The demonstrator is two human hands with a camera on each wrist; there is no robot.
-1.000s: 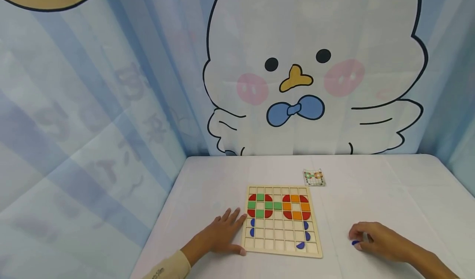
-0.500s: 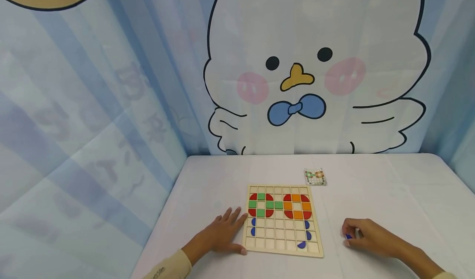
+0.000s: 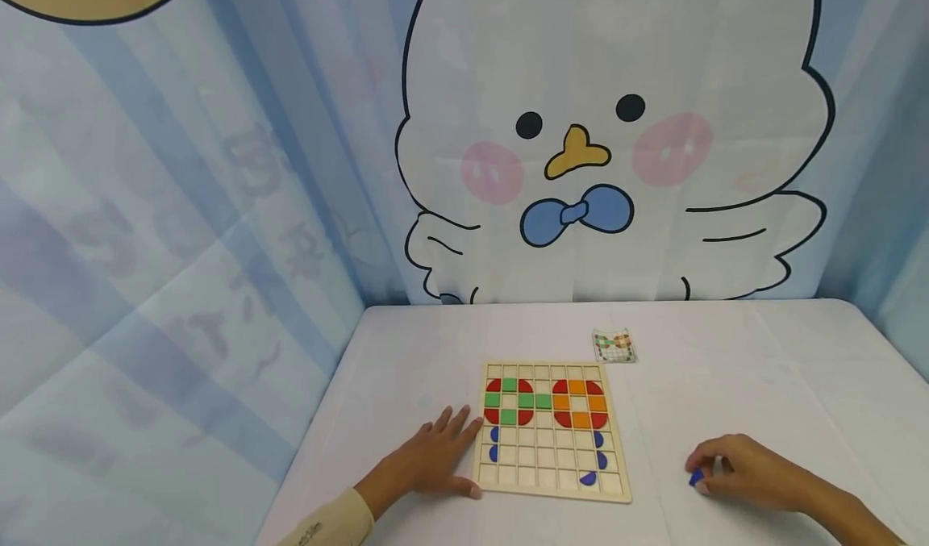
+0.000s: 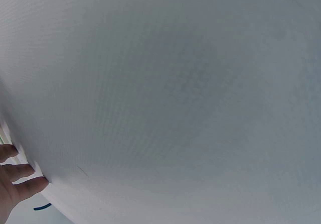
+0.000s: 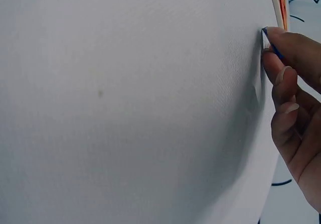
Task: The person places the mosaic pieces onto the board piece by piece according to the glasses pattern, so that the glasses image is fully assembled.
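Note:
A square wooden grid board [image 3: 546, 476] lies on the table, with red, green, orange and blue flat pieces set in its cells. My left hand [image 3: 438, 453] rests flat at the board's left edge, fingers spread and thumb near the lower left corner. To the right of the board, low over the tabletop, my right hand [image 3: 751, 472] pinches a blue piece [image 3: 695, 477] between thumb and fingertips. In the right wrist view the blue piece [image 5: 277, 52] shows as a thin edge, mostly hidden by the fingers. Its full outline cannot be seen.
A small printed pattern card [image 3: 614, 346] lies beyond the board's upper right corner. The table has a white cloth [image 3: 784, 385]. Behind it hangs a curtain [image 3: 464, 264] with a cartoon bird, and a blue-white curtain [image 3: 181, 247] hangs on the left.
My right hand moved slightly left, then back to the right, holding the blue piece, of which more now shows. My left hand and the board have stayed in place.

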